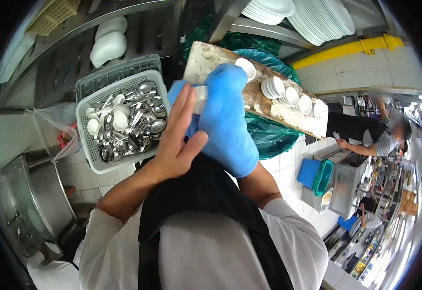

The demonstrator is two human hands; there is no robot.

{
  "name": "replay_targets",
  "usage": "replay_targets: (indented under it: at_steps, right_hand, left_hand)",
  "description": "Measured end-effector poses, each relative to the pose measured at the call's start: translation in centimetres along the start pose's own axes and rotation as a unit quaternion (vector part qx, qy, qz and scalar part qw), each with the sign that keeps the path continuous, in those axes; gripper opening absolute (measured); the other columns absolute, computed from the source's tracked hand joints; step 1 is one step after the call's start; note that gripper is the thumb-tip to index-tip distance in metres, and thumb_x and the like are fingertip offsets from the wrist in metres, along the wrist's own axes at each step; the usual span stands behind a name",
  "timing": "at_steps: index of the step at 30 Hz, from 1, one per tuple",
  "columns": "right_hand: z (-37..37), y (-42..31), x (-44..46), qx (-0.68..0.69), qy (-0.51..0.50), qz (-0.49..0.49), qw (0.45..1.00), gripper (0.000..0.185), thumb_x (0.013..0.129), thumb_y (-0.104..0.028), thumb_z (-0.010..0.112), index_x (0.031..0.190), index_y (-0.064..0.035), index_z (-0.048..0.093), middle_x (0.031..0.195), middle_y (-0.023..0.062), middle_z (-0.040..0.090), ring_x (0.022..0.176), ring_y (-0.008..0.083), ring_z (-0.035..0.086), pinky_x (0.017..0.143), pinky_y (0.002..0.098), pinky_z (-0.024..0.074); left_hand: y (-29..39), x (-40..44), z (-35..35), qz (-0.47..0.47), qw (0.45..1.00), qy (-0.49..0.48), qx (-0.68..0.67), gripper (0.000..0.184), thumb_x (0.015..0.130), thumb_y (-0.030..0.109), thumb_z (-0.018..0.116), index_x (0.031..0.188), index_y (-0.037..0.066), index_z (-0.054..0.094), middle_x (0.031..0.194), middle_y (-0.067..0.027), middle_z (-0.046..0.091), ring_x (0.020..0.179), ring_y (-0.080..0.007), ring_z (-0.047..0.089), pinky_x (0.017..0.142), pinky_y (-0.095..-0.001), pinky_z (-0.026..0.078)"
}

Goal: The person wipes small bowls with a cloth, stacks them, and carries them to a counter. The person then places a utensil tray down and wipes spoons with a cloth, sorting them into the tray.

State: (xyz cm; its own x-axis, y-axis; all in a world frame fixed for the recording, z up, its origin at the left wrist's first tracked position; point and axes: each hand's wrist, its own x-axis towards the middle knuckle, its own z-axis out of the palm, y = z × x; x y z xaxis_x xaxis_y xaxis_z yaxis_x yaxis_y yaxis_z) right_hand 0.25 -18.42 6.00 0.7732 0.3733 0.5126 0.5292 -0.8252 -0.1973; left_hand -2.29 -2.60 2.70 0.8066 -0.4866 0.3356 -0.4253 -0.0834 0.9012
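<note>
A blue cloth (pixel 225 121) is draped over my right hand (pixel 226 92) down to the wrist and hides its fingers, which look curled under it. My left hand (pixel 178 140) is bare, its fingers stretched out and its thumb apart. Between the two hands shows part of a white cup (pixel 200 99), close against the cloth and the left fingers. More blue cloth peeks out beyond the left fingertips. Just past the right hand, a single white cup (pixel 246 70) stands on a worn wooden board (pixel 211 58).
Stacked white cups (pixel 288 96) line the board's right part. On the left, a grey basket (pixel 83 130) holds spoons, other cutlery and small white cups. Plate stacks (pixel 322 21) sit on a shelf above. A co-worker (pixel 382 140) stands at the right. Green bags (pixel 274 137) hang under the board.
</note>
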Motion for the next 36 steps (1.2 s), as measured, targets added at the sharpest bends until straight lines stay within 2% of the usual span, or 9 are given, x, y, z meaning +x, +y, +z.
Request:
replay_targets:
  at_steps: [3, 6, 8, 9, 11, 13, 19, 29, 36]
  right_hand:
    - [0.1, 0.1, -0.7, -0.034, -0.003, 0.049, 0.998, 0.027, 0.069, -0.012, 0.063, 0.09, 0.0035, 0.056, 0.089, 0.0216, 0.05, 0.087, 0.0358, 0.049, 0.079, 0.0468, 0.0365]
    - [-1.8, -0.5, -0.9, 0.026, 0.043, 0.1, 0.994, 0.025, 0.071, -0.006, 0.06, 0.095, 0.0007, 0.055, 0.092, 0.0176, 0.053, 0.087, 0.0317, 0.053, 0.078, 0.0411, 0.0425]
    - [-3.0, -0.5, -1.7, 0.33, 0.128, 0.295, 0.888, 0.029, 0.082, -0.005, 0.058, 0.109, -0.0039, 0.048, 0.096, 0.0138, 0.054, 0.089, 0.0243, 0.057, 0.071, 0.0343, 0.0476]
    - [-4.5, -0.4, -2.0, 0.352, 0.146, 0.315, 0.869, 0.028, 0.082, -0.006, 0.058, 0.109, -0.0038, 0.048, 0.096, 0.0138, 0.054, 0.089, 0.0245, 0.056, 0.072, 0.0344, 0.0475]
    - [-7.3, 0.4, -2.7, 0.25, 0.144, 0.32, 0.903, 0.028, 0.081, -0.006, 0.058, 0.108, -0.0037, 0.049, 0.095, 0.0139, 0.053, 0.089, 0.0248, 0.056, 0.072, 0.0346, 0.0472]
    - [-9.0, 2.7, -3.4, 0.104, 0.138, 0.351, 0.92, 0.028, 0.081, -0.006, 0.058, 0.107, -0.0036, 0.049, 0.095, 0.014, 0.053, 0.089, 0.0251, 0.056, 0.072, 0.0348, 0.0469]
    - [-7.7, 11.2, -6.4, -0.221, -0.012, 0.378, 0.899, 0.026, 0.079, -0.006, 0.059, 0.104, -0.0033, 0.05, 0.093, 0.0142, 0.053, 0.088, 0.0259, 0.056, 0.072, 0.0356, 0.046]
    - [-4.8, 13.4, -7.3, -0.227, -0.046, 0.373, 0.899, 0.024, 0.077, -0.007, 0.06, 0.099, -0.0027, 0.051, 0.091, 0.0146, 0.053, 0.087, 0.0274, 0.055, 0.072, 0.0367, 0.0446]
    - [-6.9, 11.2, -6.4, 0.006, 0.15, 0.431, 0.89, 0.023, 0.075, -0.008, 0.061, 0.095, -0.0024, 0.051, 0.089, 0.0149, 0.053, 0.087, 0.0284, 0.054, 0.072, 0.0376, 0.0436]
  left_hand:
    - [-0.9, 0.6, 1.6, -0.014, 0.999, 0.034, -0.023, 0.075, 0.099, 0.032, 0.047, 0.151, -0.006, 0.009, 0.158, -0.0263, 0.006, 0.147, -0.0368, 0.011, 0.117, -0.0416, 0.01]
    - [-0.9, 1.8, 2.6, -0.114, 0.9, -0.002, -0.42, 0.078, 0.101, 0.039, 0.04, 0.153, 0.002, -0.004, 0.16, -0.0186, 0.005, 0.147, -0.0338, 0.013, 0.115, -0.0407, 0.021]
    - [-0.3, 1.6, 2.8, -0.136, 0.865, -0.056, -0.48, 0.078, 0.101, 0.041, 0.041, 0.154, 0.007, -0.006, 0.16, -0.0154, 0.009, 0.145, -0.033, 0.018, 0.112, -0.044, 0.029]
    - [-0.3, 1.2, 3.1, -0.15, 0.86, -0.084, -0.481, 0.079, 0.101, 0.042, 0.042, 0.154, 0.009, -0.006, 0.16, -0.0142, 0.012, 0.144, -0.033, 0.022, 0.11, -0.046, 0.032]
    - [0.5, 1.2, 3.6, -0.175, 0.867, -0.092, -0.458, 0.091, 0.093, 0.055, 0.052, 0.155, 0.01, 0.003, 0.16, -0.015, 0.013, 0.142, -0.0333, 0.028, 0.108, -0.0505, 0.034]
    - [0.4, 1.6, 3.0, -0.173, 0.903, -0.185, -0.347, 0.087, 0.092, 0.049, 0.058, 0.154, 0.009, 0.012, 0.158, -0.0146, 0.018, 0.139, -0.0331, 0.033, 0.108, -0.048, 0.034]
    - [-1.1, 1.2, 2.8, -0.186, 0.931, -0.115, -0.292, 0.053, 0.095, 0.016, 0.062, 0.144, 0.007, 0.042, 0.145, -0.0095, 0.04, 0.126, -0.0237, 0.047, 0.101, -0.0347, 0.042]
    - [-6.1, -3.3, 1.0, -0.279, 0.948, -0.061, -0.142, 0.045, 0.091, 0.019, 0.067, 0.131, 0.004, 0.055, 0.132, -0.012, 0.052, 0.111, -0.021, 0.058, 0.087, -0.0321, 0.052]
    - [-13.7, -10.2, -6.4, -0.376, 0.893, 0.071, 0.236, 0.035, 0.082, 0.024, 0.071, 0.109, 0.003, 0.064, 0.1, -0.0178, 0.066, 0.096, -0.0305, 0.064, 0.078, -0.0399, 0.052]
